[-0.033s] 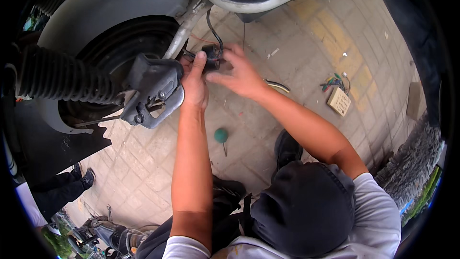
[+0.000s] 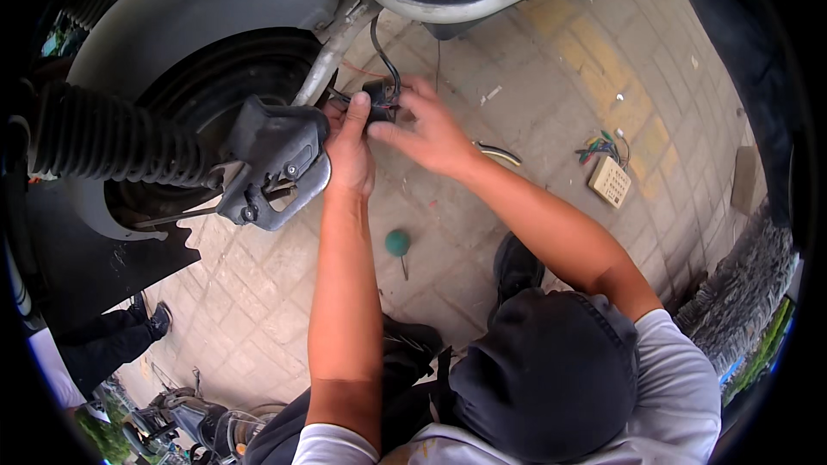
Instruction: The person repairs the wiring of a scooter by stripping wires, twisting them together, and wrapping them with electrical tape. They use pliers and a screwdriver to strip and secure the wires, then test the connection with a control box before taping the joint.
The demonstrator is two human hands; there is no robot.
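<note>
1. Two hands meet beside the scooter's rear wheel: the left hand and right hand both pinch a small black connector, seemingly wired.
2. One beige, box-shaped unit with coloured wires lies well apart on the paving.

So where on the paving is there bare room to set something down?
Free: pavers between the green-handled screwdriver and the beige block with coloured wires, and below the grey swingarm casting. Crowded: around the left hand and right hand at the black connector by the wheel.
</note>
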